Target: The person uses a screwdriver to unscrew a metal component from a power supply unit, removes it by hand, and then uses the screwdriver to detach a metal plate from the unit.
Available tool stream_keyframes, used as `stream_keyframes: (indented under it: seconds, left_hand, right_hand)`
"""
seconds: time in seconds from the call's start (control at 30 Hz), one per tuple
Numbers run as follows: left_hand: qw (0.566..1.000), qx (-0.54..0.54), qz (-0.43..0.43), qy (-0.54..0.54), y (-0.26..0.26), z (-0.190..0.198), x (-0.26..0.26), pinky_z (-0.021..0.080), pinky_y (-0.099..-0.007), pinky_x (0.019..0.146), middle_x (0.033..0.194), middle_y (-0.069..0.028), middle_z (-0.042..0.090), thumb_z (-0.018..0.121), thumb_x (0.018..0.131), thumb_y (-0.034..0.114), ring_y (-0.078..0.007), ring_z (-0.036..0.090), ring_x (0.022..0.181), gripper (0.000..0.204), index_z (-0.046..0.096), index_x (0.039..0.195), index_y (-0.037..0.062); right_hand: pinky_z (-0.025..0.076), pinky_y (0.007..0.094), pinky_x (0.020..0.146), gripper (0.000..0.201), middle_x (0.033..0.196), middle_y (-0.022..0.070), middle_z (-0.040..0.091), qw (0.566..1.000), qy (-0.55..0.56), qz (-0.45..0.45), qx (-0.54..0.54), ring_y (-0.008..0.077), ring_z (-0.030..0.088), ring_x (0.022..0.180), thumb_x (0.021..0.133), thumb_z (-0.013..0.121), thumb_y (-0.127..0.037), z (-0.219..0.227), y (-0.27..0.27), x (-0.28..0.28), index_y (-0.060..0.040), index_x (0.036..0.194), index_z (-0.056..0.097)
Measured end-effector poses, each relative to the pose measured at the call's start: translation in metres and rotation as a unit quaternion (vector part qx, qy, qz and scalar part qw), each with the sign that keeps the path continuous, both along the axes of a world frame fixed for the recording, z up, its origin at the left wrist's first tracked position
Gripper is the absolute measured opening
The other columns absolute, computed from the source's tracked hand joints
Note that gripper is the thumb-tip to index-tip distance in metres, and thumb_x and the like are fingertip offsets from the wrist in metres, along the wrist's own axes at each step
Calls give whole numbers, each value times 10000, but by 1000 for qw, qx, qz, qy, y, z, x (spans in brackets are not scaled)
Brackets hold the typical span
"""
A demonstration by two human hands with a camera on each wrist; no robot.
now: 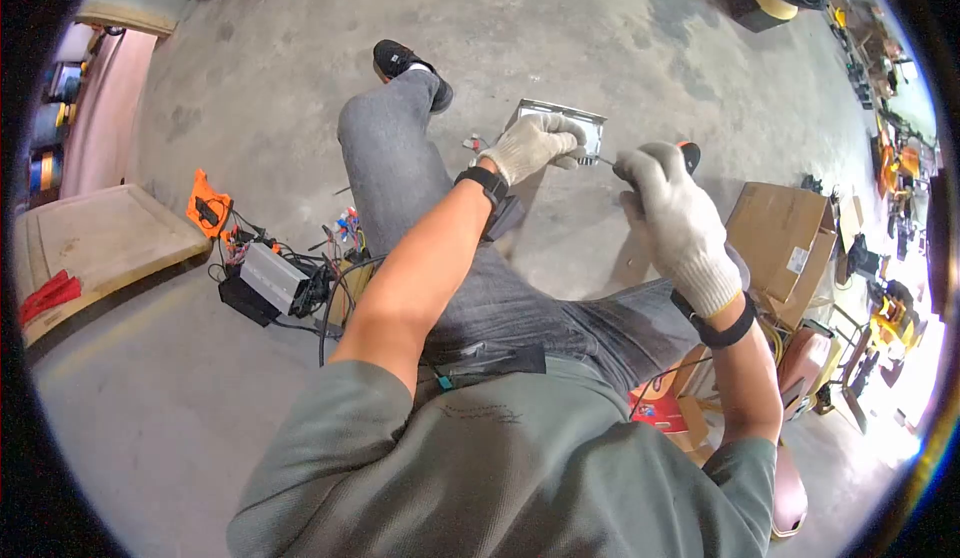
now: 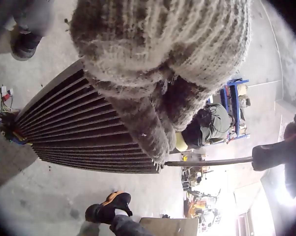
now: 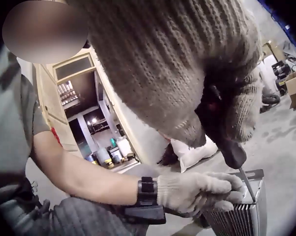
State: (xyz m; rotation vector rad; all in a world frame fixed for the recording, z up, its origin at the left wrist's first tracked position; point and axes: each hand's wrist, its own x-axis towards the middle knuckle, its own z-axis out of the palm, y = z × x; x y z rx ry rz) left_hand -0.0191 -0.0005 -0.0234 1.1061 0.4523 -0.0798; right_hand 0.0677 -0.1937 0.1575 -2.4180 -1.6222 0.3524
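Observation:
A metal case (image 1: 590,124) with a pale inner face stands between the legs; its dark ribbed side (image 2: 79,130) fills much of the left wrist view. The gloved left hand (image 1: 538,148) holds the case by its edge, fingers (image 2: 148,128) bent over the ribs. In the gloved right hand (image 1: 682,220) is a screwdriver, its dark handle (image 3: 232,153) gripped from above. The thin shaft (image 2: 212,162) reaches the case edge beside the left fingertips. Its tip contact is hidden in the head view, and the right palm covers part of the handle.
Wires and a silver power unit (image 1: 272,276) lie on the floor at the left, near an orange part (image 1: 208,204) and a wooden panel (image 1: 110,233). At the right stands a cardboard box (image 1: 778,238). A white sack (image 3: 194,155) lies beyond the case.

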Motion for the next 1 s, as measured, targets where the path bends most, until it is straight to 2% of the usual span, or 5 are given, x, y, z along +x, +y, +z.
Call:
stream_keyframes:
  seconds: [0.13, 0.27, 0.5, 0.73, 1.0]
  left_hand:
    - [1000, 14, 1, -5, 0, -1, 0, 586, -261, 792, 1052, -62, 762, 645, 984, 87, -113, 708, 909, 187, 756, 1122, 26]
    - [1000, 4, 0, 4, 0, 10, 1, 593, -264, 792, 1061, -65, 758, 636, 982, 83, -115, 704, 908, 191, 754, 1120, 22]
    - [1000, 9, 9, 6, 0, 1, 1, 579, -261, 778, 1056, -58, 757, 630, 987, 83, -108, 699, 924, 197, 758, 1125, 24]
    - [999, 39, -18, 18, 2, 11, 3, 645, -291, 789, 1096, -114, 735, 637, 969, 36, -167, 723, 971, 204, 724, 1135, -44]
    - [1000, 2, 13, -17, -1, -3, 2, 538, -256, 787, 1016, -13, 758, 657, 967, 106, -72, 667, 899, 190, 780, 1101, 53]
  right_hand:
    - [591, 472, 761, 382, 1197, 190, 620, 999, -31, 22, 35, 399, 707, 930, 944, 728, -260, -13, 1, 11, -107, 1264, 587]
    - [589, 471, 716, 407, 1035, 190, 668, 979, -73, -192, 9, 400, 710, 875, 933, 752, -297, -7, 13, 28, -59, 1221, 590]
    - [575, 499, 805, 363, 1228, 196, 608, 1000, 9, -14, -26, 426, 688, 984, 925, 743, -170, 6, 1, -3, -90, 1247, 596]
    - [575, 478, 761, 334, 1148, 216, 647, 975, -38, -220, -6, 389, 718, 911, 959, 725, -217, -3, 18, 29, -73, 1229, 593]
    - [573, 497, 779, 408, 1213, 154, 607, 999, -14, 27, 23, 407, 690, 967, 923, 719, -133, -5, -1, 8, -109, 1310, 590]
